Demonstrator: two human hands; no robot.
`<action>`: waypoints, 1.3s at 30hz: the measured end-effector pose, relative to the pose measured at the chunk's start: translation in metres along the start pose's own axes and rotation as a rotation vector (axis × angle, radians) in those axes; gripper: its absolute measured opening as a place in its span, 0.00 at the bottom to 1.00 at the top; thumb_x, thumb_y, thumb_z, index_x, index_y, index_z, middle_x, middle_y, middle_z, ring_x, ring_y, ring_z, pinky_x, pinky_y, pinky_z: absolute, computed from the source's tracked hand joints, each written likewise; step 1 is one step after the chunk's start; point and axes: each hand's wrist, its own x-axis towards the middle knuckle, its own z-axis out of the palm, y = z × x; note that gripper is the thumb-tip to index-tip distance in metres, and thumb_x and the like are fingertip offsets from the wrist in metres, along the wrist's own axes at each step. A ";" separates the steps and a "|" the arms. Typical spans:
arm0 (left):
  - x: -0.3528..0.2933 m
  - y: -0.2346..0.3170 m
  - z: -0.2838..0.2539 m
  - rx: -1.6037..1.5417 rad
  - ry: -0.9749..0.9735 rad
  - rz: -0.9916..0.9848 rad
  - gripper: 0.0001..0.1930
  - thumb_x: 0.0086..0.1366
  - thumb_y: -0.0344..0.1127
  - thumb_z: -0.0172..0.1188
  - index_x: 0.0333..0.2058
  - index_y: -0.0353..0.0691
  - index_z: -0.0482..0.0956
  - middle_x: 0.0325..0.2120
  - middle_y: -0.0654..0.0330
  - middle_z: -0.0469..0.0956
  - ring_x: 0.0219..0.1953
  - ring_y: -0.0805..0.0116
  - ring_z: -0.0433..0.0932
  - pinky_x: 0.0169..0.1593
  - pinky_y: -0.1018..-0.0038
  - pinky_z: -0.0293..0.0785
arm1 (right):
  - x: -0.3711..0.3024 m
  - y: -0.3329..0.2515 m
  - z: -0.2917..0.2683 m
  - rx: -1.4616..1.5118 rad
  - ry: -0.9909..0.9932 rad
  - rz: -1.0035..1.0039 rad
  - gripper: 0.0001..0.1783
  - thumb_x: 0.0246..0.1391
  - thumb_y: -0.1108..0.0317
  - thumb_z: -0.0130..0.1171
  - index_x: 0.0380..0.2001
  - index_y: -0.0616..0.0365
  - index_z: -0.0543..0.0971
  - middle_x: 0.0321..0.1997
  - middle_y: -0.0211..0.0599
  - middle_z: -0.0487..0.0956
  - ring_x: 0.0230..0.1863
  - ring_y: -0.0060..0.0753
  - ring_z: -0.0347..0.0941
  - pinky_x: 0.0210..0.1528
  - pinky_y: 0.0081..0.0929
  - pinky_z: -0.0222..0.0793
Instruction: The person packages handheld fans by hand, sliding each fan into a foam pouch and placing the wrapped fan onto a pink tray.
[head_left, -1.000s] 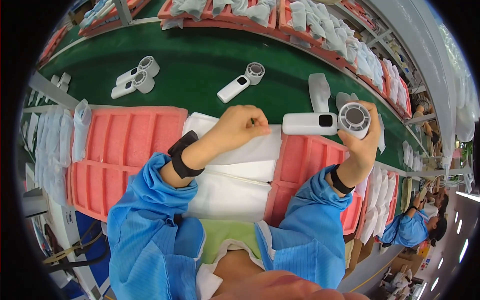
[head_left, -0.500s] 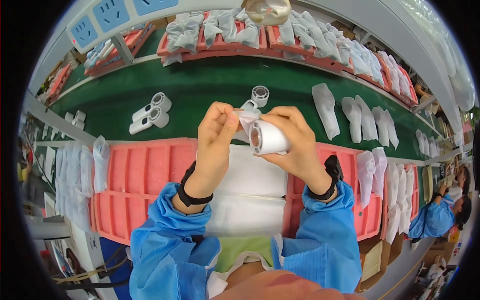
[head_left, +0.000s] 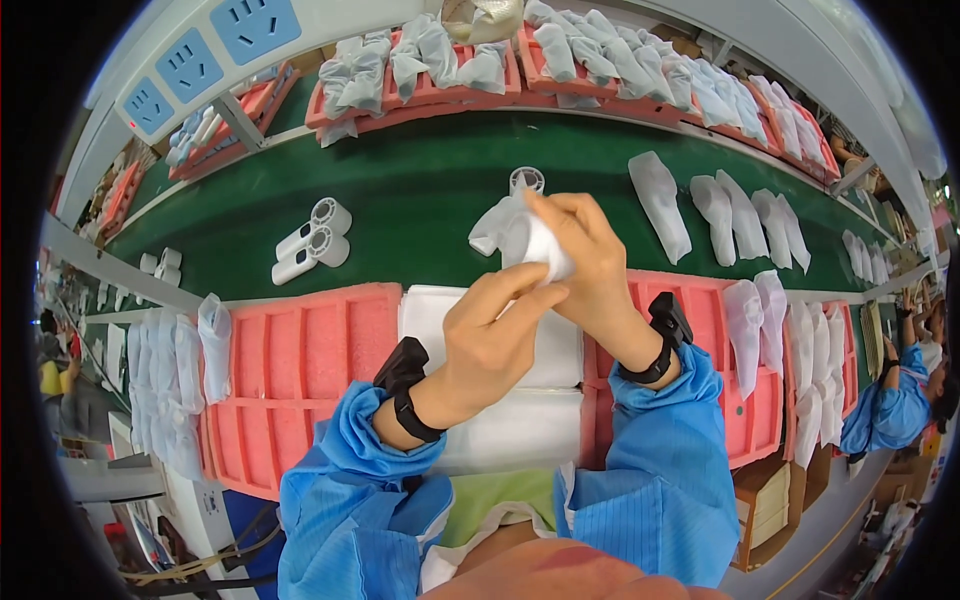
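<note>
Between my hands is a white hair-dryer-shaped housing (head_left: 545,252), its round barrel blurred. A thin, translucent white bag (head_left: 494,226) hangs around its far left side, so much of its shape is hidden. My right hand (head_left: 590,255) wraps the barrel from the right, with the thumb and fingers closed on it. My left hand (head_left: 500,335) grips the near end, its fingertips pressed against the barrel. Just beyond, another white housing (head_left: 527,179) shows its ringed round end on the green belt (head_left: 420,180). Below my hands lies a stack of white bags (head_left: 490,430).
Two bare white housings (head_left: 313,242) lie on the belt to the left; several bagged ones (head_left: 660,208) lie to the right. Pink compartment trays (head_left: 290,350) flank the white stack. More bagged pieces fill trays (head_left: 420,95) beyond the belt. A socket strip (head_left: 190,65) hangs upper left.
My left hand has moved from the bag's far left edge down to the housing's near end. The barrel has turned, hiding its round opening, and the bag now wraps around it.
</note>
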 end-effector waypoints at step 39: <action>0.010 -0.018 -0.020 -0.151 0.246 -0.214 0.16 0.46 0.34 0.74 0.35 0.41 0.81 0.49 0.54 0.68 0.52 0.59 0.67 0.54 0.67 0.62 | -0.012 -0.012 0.014 -0.065 -0.071 0.026 0.21 0.39 0.77 0.66 0.37 0.66 0.68 0.33 0.51 0.70 0.34 0.58 0.71 0.33 0.44 0.67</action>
